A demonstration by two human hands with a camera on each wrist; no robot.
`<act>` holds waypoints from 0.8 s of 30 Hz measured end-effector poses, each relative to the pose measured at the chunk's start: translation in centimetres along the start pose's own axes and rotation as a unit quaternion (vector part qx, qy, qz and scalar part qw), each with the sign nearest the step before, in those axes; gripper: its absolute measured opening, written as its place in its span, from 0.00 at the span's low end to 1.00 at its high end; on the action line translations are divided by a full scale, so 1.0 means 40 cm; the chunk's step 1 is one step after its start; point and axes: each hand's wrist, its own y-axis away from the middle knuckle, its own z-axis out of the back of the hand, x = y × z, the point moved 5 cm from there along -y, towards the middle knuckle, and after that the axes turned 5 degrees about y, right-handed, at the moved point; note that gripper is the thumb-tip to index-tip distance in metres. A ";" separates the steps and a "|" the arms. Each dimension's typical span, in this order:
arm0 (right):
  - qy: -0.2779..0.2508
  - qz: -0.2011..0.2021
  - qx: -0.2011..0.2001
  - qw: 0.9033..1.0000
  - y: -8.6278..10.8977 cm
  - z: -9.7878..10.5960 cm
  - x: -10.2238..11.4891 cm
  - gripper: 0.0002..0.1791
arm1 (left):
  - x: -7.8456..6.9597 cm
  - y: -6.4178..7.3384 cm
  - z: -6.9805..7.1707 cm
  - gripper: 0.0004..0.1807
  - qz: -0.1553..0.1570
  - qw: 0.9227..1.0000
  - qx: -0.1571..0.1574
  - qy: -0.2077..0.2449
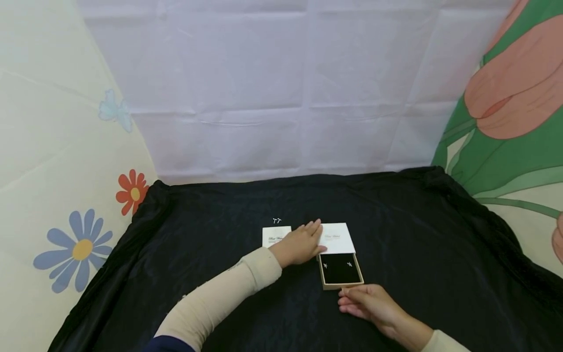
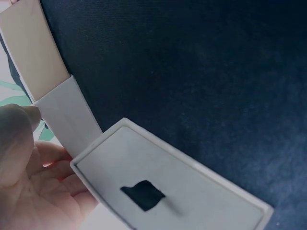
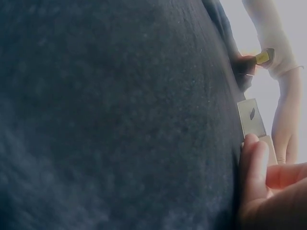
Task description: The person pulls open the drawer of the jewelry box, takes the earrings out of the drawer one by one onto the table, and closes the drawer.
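A small jewellery box with a white sleeve (image 1: 336,237) lies on the black cloth. Its beige drawer (image 1: 341,286) is slid partly out towards me. Two small silvery earrings (image 1: 349,264) sit apart on the drawer's black lining. My left hand (image 1: 301,244) holds the sleeve by its sides, thumb on one side and fingers on the other in the left wrist view. At the drawer's near end, the thumb and fingers of my right hand (image 1: 374,308) pinch its front edge; whether they hold a tab there is hidden.
A second white box (image 1: 276,233), partly behind my left hand, shows a black tab (image 2: 144,194) on its end. Two tiny silvery pieces (image 1: 276,220) lie beyond it on the black cloth (image 1: 211,220). A white sheet (image 1: 281,88) hangs behind.
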 end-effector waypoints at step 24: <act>0.111 0.121 0.030 0.986 -0.013 0.006 0.176 0.17 | 0.003 -0.003 -0.004 0.35 0.006 1.000 0.000 0.008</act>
